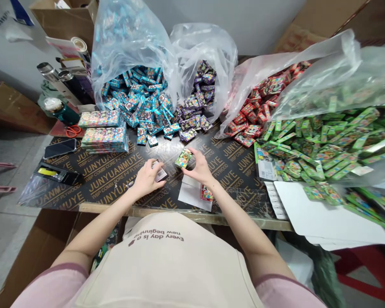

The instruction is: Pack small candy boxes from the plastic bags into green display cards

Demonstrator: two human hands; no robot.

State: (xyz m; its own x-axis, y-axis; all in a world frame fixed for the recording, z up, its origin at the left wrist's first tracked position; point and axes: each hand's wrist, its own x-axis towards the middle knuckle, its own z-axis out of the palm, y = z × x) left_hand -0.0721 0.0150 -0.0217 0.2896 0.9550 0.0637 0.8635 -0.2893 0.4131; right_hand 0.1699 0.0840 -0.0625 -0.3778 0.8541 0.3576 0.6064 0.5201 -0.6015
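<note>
Between the thumb and fingers of my right hand [199, 167] is a small green printed box [183, 158], held just above the table. My left hand [147, 179] is curled over a small dark box with a pale printed face [161, 174], partly hidden by the fingers. Under my right wrist a small red box [207, 192] lies on a white card [189, 193]. Beyond my hands, loose blue boxes [144, 100] and purple boxes [195, 105] spill from clear plastic bags.
Red boxes [253, 111] and green boxes [327, 137] spill from bags at right, near white card sheets [327, 214]. Flat printed packs [104, 134] are stacked at left. Beside them are a phone [60, 148], a black tape-cutter-like tool [56, 173], orange-handled scissors [73, 130] and a cup [62, 111].
</note>
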